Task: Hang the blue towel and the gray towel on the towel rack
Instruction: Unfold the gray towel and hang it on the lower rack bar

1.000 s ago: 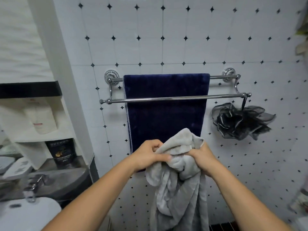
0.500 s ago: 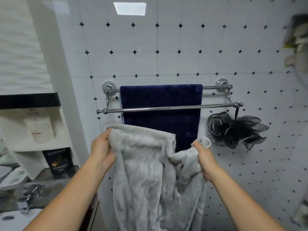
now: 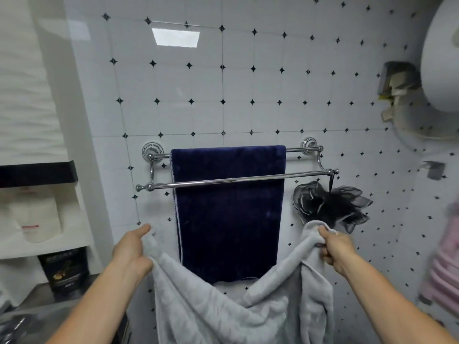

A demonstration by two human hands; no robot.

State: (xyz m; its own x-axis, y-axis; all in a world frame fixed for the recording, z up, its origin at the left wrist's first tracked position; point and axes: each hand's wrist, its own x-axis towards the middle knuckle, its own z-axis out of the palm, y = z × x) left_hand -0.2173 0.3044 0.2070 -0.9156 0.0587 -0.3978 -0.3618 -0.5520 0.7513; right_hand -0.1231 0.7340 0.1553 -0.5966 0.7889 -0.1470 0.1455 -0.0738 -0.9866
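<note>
Chrome towel rack (image 3: 238, 180) carries the blue towel (image 3: 229, 212) on its rear bar; left hand (image 3: 133, 249) and right hand (image 3: 334, 247) clamp the gray towel (image 3: 223, 316) below it, lower edge cut off

Both bare forearms rise from the bottom corners of the frame and angle inward toward the lower middle, held well apart. The left hand (image 3: 133, 249) sits at lower left of centre, its back to the camera, fingers curled into a grip on one upper corner of the gray towel (image 3: 223, 311), the thumb stretched up and to the right. The right hand (image 3: 335, 247) is at lower right of centre, at about the same height, fist closed around the opposite corner, knuckles up.
</note>
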